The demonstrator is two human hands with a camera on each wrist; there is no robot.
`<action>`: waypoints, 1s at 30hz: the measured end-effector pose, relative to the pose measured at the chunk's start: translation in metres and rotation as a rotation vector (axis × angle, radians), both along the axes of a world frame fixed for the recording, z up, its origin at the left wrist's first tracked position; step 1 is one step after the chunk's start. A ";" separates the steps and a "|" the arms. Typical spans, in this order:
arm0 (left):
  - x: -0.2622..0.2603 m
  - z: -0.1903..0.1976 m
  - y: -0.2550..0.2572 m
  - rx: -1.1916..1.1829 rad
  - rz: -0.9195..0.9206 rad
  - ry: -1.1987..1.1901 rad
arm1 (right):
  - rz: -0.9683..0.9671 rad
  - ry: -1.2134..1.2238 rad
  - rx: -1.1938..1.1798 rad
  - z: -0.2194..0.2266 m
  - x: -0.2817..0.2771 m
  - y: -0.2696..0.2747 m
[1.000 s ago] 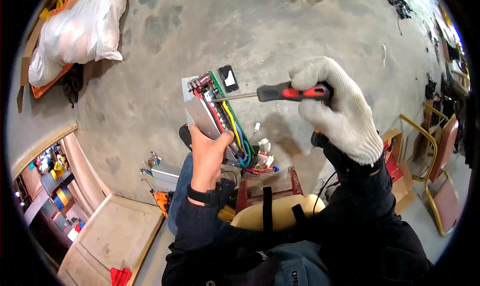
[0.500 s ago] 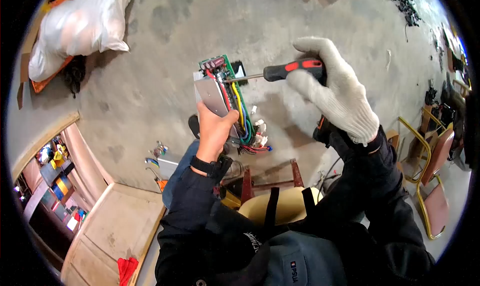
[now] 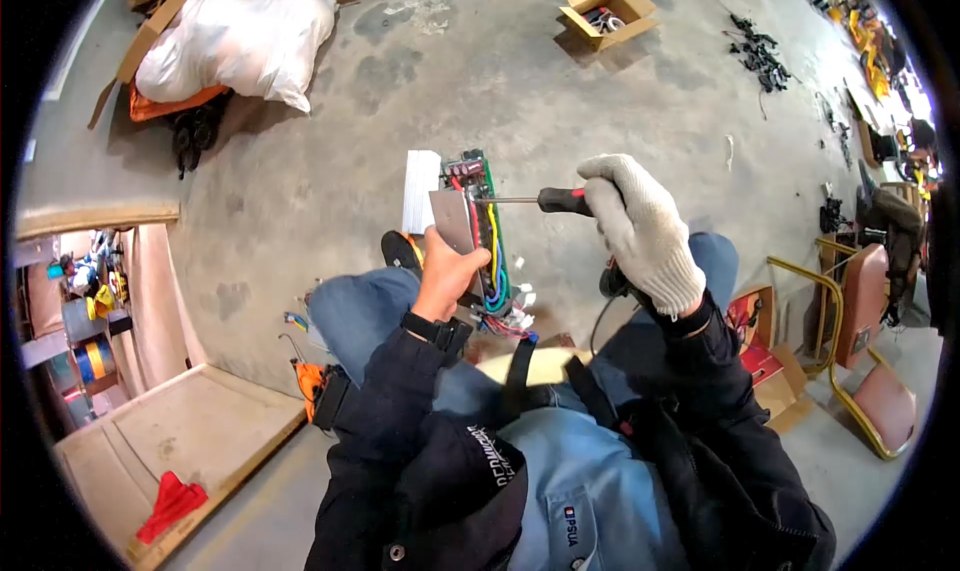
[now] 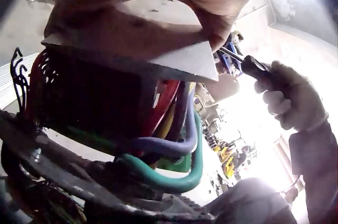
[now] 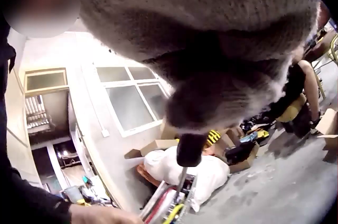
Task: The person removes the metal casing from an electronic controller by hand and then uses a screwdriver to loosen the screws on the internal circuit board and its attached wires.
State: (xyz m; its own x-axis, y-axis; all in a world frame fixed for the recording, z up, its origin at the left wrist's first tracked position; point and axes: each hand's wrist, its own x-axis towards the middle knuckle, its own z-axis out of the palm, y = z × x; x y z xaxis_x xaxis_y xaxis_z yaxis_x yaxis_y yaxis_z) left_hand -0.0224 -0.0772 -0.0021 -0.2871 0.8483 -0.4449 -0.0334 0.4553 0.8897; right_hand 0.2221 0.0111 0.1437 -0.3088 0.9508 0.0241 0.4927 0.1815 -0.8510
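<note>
My bare left hand point(image 3: 445, 276) grips a green circuit board assembly point(image 3: 502, 236) by its grey metal plate point(image 3: 452, 219), thumb across the plate's lower end. Yellow, red and blue wires run along the board, and a thick green wire point(image 4: 198, 150) loops at its near end in the left wrist view. In a white knit glove, my right hand point(image 3: 645, 236) holds a screwdriver point(image 3: 563, 201) by its black and red handle. The screwdriver lies level, its shaft reaching left to the board beside the plate; the tip is hidden among the parts. White connectors point(image 3: 526, 296) hang below the board.
A ribbed light panel point(image 3: 421, 191) shows just left of the board. Below is a cream stool seat point(image 3: 535, 365) between my knees. A white sack point(image 3: 245, 46) lies far left, an opened cardboard box point(image 3: 606, 13) far ahead, and a chair point(image 3: 862, 306) stands at right.
The head view has shifted, showing more floor ahead and my legs. My gloved fingers have moved back along the handle toward its end, while the shaft stays at the board. My left hand keeps its grip.
</note>
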 end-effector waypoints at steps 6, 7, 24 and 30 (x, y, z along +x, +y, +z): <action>0.011 -0.007 -0.043 0.092 -0.044 -0.097 | -0.049 0.065 0.188 0.011 -0.004 -0.068; 0.012 -0.009 -0.046 0.068 -0.036 -0.085 | -0.108 0.039 0.214 0.006 -0.005 -0.074; 0.005 -0.026 -0.046 0.064 -0.074 -0.106 | 0.028 -0.097 0.468 -0.006 -0.014 -0.103; 0.004 -0.036 -0.045 0.088 -0.088 -0.152 | -0.098 -0.109 0.235 -0.007 -0.016 -0.105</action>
State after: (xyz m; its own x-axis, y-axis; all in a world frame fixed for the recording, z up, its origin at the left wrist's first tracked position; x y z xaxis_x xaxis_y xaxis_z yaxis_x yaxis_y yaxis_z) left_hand -0.0180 -0.1219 -0.0378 -0.1453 0.9049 -0.4002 -0.1341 0.3827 0.9141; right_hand 0.2058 -0.0935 0.1372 -0.2288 0.9486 0.2187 0.6043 0.3145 -0.7321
